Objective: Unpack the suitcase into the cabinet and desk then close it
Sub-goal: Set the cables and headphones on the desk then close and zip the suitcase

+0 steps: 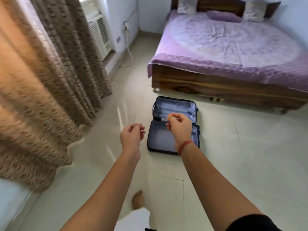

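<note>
A dark blue suitcase (pixel 160 135) lies open and flat on the pale tiled floor, both halves showing light grey lining with nothing inside. My left hand (pixel 131 136) hangs in the air to the left of it, fingers loosely curled, holding nothing. My right hand (pixel 180 126), with a red thread on the wrist, hovers above the suitcase's hinge line with its fingers loosely curled and nothing in them. Both arms reach forward from the bottom of the view.
A wooden bed (pixel 233 87) with a purple cover stands behind the suitcase at right. Brown patterned curtains (pixel 50 80) hang along the left. An air cooler (pixel 100 35) sits by the far wall. My bare foot (pixel 138 199) stands on the floor below.
</note>
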